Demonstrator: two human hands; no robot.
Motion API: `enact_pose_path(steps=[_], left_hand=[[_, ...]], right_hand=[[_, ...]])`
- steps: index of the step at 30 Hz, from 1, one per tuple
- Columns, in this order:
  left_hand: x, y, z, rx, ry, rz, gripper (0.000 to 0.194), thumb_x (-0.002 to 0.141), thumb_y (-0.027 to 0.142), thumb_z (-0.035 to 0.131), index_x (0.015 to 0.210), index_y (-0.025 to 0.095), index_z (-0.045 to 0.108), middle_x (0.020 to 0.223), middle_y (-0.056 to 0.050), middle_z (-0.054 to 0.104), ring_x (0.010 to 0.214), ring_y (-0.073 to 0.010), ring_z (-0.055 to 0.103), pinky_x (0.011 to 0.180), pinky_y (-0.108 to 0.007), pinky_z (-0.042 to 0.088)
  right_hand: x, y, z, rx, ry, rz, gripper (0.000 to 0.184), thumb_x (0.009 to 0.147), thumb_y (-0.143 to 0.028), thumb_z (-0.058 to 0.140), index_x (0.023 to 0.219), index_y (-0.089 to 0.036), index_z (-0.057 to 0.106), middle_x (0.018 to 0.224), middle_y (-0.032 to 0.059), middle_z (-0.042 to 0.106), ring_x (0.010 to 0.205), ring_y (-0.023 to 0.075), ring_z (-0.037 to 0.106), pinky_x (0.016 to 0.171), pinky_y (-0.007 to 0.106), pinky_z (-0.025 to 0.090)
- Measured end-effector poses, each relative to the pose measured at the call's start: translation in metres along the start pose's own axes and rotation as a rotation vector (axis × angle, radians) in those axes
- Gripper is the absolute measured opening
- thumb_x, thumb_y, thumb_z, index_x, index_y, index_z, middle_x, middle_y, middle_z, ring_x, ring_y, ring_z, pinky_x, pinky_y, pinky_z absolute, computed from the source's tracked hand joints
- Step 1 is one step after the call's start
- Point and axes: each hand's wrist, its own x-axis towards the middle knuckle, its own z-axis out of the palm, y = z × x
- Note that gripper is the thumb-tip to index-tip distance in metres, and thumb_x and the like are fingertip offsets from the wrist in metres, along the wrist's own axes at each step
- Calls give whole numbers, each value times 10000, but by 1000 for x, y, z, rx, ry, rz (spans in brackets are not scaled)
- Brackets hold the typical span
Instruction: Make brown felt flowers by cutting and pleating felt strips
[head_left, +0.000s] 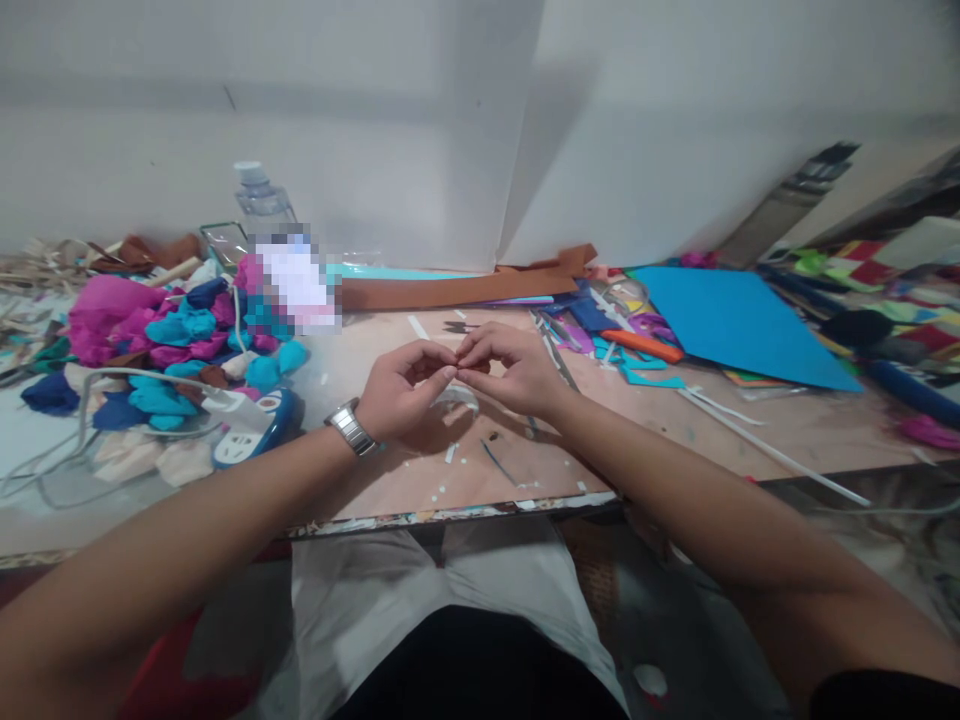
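In front of a long brown strip (450,292) on the desk (405,487), the left hand (405,390) and right hand (517,370) meet, fingertips pinching a small brown piece (472,366) between them.

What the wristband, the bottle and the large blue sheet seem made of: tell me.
Wristband: likely metal, its silvery segments shiny. Bottle: probably clear plastic, see-through and glossy, though possibly glass. Blue sheet: matte card or foam, by its flat, even colour and straight edges; which, I can't tell.
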Motion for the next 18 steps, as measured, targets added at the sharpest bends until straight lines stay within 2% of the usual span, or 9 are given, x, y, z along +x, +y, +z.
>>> enact_pose_path(steps=[6,11,15,18], left_hand=[[0,5,-2,106,15,18,248,948,422,741,982,178,770,1000,-101,812,918,-223,754,861,-338,582],[0,7,-1,177,57,58,208,961,385,731,985,180,754,930,-64,804,825,-179,741,771,-291,576],[1,5,1,143,74,71,190,939,355,757,1003,176,741,959,-64,809,859,-180,759,793,-289,596],[1,4,1,130,89,51,199,920,350,781,1015,178,747,982,-68,812,897,-192,767,830,-303,604]], right_hand=[[0,-3,-1,-24,-14,40,207,889,-401,812,810,-222,743,914,71,756,831,203,695,732,344,577],[-2,-8,3,66,26,155,210,876,-366,818,959,-199,721,908,42,740,788,169,693,752,320,598],[-3,-6,5,88,-3,171,221,881,-350,806,1004,-191,715,975,58,736,853,178,704,784,323,605],[-3,-4,5,65,-11,175,201,871,-318,806,998,-190,715,960,57,722,834,179,699,754,316,596]])
